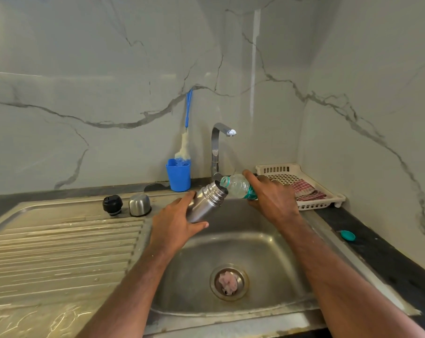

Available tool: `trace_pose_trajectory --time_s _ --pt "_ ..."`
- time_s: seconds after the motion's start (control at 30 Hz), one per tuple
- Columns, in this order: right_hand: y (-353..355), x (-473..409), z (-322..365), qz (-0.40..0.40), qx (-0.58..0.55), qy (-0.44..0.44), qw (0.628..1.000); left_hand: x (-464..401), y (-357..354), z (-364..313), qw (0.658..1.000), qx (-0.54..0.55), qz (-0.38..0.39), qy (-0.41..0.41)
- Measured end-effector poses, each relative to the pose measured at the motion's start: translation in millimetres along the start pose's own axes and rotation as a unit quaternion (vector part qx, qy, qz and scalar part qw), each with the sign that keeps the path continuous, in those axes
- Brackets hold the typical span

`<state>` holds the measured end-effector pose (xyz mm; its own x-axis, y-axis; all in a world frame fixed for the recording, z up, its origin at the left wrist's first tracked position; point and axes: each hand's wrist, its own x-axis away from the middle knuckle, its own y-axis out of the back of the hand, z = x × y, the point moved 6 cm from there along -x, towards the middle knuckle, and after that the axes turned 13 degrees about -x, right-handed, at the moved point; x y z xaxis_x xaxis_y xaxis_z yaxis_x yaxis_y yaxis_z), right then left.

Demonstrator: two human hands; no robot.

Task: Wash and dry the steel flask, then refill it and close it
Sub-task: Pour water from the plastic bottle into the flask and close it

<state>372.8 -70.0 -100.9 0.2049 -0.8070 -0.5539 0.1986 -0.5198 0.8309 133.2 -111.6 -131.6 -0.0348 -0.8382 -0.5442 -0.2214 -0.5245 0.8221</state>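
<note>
On the far left of the drainboard (60, 240) stand a black stopper (112, 204) and, just right of it, a steel cup (140, 204). Over the sink (231, 242) the left hand (176, 222) grasps the flask (206, 202), tilted right. Its mouth meets the neck of a plastic bottle (238, 186), gripped by the right hand (272, 198). Far right lies a green cap (348, 235).

Grey-veined marble walls (109, 69) meeting at a corner, dark countertop (382, 259) — soft daylight
</note>
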Motion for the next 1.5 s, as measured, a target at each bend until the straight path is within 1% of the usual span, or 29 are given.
trace_pose_trajectory --time_s 0.37,0.5,1.5 --pt "5.0 -0.8 -0.9 -0.005 0.009 0.0 1.0 0.2 -8.0 -0.4 0.999 0.035 0.027 0.011" --pt "6.7 -0.4 -0.2 0.001 0.006 -0.003 1.0 1.3 -8.6 -0.6 0.999 0.03 0.035 0.01" --pt "10.4 -1.2 -6.2 -0.008 0.006 -0.017 1.0 1.6 -10.6 -0.4 0.999 0.026 0.038 0.011"
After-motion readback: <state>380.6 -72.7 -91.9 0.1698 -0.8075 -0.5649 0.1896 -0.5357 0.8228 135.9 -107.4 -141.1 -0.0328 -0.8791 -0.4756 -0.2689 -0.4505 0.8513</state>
